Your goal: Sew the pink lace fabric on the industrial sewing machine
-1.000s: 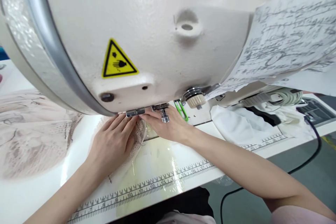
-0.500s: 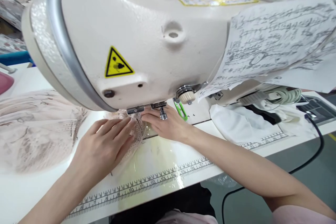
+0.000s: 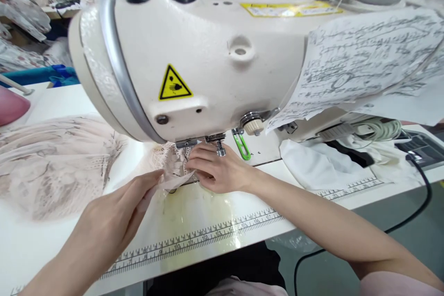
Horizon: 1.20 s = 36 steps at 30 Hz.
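The pink lace piece (image 3: 173, 166) lies on the white table (image 3: 215, 222) directly under the head of the sewing machine (image 3: 201, 64), between the two hands; its far end is hidden beneath the machine, so the needle and the stitch line cannot be made out. At the far left, a wider spread of pale lace fabric (image 3: 52, 166) is laid flat on the table and is cut off by the picture's left edge; whether it joins the small piece cannot be told. The left hand (image 3: 111, 217) is seen from the back, its fingers extended and loosely open, the fingertips touching the near edge of the lace; nothing is gripped. Bare table is left open between this hand and the printed ruler strip (image 3: 208, 236) along the near edge. The presser foot area (image 3: 189, 143) is partly covered by the machine body. The right hand (image 3: 218, 171) is pressed flat on the lace just beside the foot, fingers curled slightly downward, holding the cloth against the table rather than clasping it. A green thread snip (image 3: 243, 145) lies just behind that hand. Further right, white cloth (image 3: 319, 166) and a black cable (image 3: 416, 199) crowd the table's edge, and a scribbled paper sheet (image 3: 364, 60) hangs over the machine arm, concealing what is behind it.
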Each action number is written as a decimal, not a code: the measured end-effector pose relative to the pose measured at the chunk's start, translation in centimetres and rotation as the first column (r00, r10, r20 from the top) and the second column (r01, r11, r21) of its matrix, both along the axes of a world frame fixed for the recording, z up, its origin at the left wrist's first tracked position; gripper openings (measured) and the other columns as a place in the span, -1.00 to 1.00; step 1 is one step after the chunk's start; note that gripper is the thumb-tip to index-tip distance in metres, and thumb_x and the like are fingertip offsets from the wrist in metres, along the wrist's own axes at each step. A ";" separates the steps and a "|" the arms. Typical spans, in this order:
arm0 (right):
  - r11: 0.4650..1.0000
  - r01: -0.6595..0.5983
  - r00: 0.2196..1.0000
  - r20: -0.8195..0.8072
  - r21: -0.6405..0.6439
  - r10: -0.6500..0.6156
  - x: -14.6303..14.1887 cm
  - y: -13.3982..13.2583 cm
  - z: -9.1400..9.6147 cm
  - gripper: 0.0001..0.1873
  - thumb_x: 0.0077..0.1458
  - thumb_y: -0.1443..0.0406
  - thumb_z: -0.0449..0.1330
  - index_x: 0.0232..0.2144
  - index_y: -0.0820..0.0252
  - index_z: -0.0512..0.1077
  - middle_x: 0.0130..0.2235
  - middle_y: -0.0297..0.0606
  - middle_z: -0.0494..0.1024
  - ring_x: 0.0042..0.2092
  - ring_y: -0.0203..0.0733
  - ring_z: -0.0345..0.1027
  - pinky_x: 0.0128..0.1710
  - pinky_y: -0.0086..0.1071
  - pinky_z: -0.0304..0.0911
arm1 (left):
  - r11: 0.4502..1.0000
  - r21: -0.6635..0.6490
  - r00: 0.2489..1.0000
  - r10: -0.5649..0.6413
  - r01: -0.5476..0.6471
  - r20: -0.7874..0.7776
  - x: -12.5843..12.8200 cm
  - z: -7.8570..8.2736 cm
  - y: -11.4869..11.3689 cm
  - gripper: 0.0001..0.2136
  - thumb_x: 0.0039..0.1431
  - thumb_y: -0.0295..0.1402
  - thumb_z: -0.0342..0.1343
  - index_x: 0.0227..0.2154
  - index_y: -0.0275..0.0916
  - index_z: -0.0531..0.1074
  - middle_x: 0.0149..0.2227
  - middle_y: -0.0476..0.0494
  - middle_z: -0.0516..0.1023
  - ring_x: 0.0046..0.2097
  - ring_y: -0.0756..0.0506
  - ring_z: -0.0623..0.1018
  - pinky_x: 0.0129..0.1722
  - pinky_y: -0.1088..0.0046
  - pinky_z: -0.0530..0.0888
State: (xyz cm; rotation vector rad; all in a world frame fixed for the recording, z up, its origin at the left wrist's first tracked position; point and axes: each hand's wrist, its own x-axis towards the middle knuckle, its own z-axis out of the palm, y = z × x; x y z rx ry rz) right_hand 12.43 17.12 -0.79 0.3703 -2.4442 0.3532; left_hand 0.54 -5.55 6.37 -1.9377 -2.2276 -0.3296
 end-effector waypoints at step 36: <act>0.985 0.023 0.999 0.020 0.169 -0.026 -0.8 -0.6 -0.8 -0.73 0.19 0.51 0.01 -0.36 0.13 0.44 -0.36 -0.47 0.51 -0.25 -0.37 0.30 -0.23 -0.41 0.20 | 0.975 -0.064 0.968 -0.221 0.215 -0.115 -3.1 -5.4 4.6 -0.49 0.25 -0.36 -0.09 0.26 -0.25 0.09 0.20 -0.21 0.34 0.17 -0.22 0.40 0.26 0.03 0.02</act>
